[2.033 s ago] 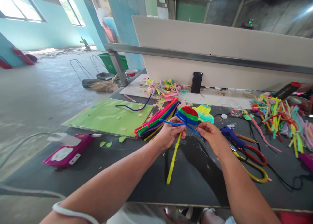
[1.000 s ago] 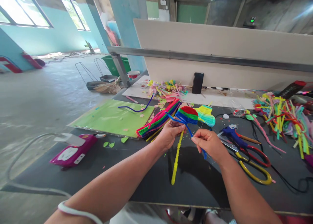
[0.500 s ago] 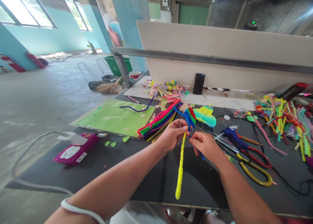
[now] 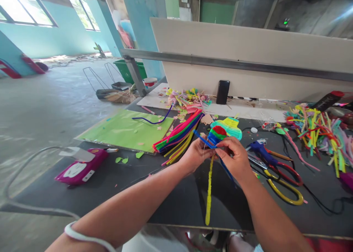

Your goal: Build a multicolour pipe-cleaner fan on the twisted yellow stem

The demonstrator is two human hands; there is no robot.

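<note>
Both hands meet over the dark table around a small pipe-cleaner piece (image 4: pixel 219 133) with red, green and blue bands. My left hand (image 4: pixel 196 153) is closed round its lower left side. My right hand (image 4: pixel 233 155) pinches a blue pipe cleaner (image 4: pixel 203 139) at the piece's lower edge; one end sticks out to the upper left. Below the hands hangs a fuzzy yellow stem (image 4: pixel 209 193). A thin pale wire or thread shows by my left fingers. Just behind the piece lies a yellow and turquoise pipe-cleaner shape (image 4: pixel 231 126).
Left of the hands lie a bundle of coloured pipe cleaners (image 4: pixel 179 134) and a green sheet (image 4: pixel 118 130). Scissors (image 4: pixel 284 182) and a blue-handled tool (image 4: pixel 260 152) lie to the right. A magenta glue gun-like device (image 4: pixel 82 167) with a cable sits left. A phone (image 4: pixel 223 92) stands behind.
The banded piece has turned so its red top faces me more. My right hand has moved up from below to the piece's edge. The view has shifted slightly.
</note>
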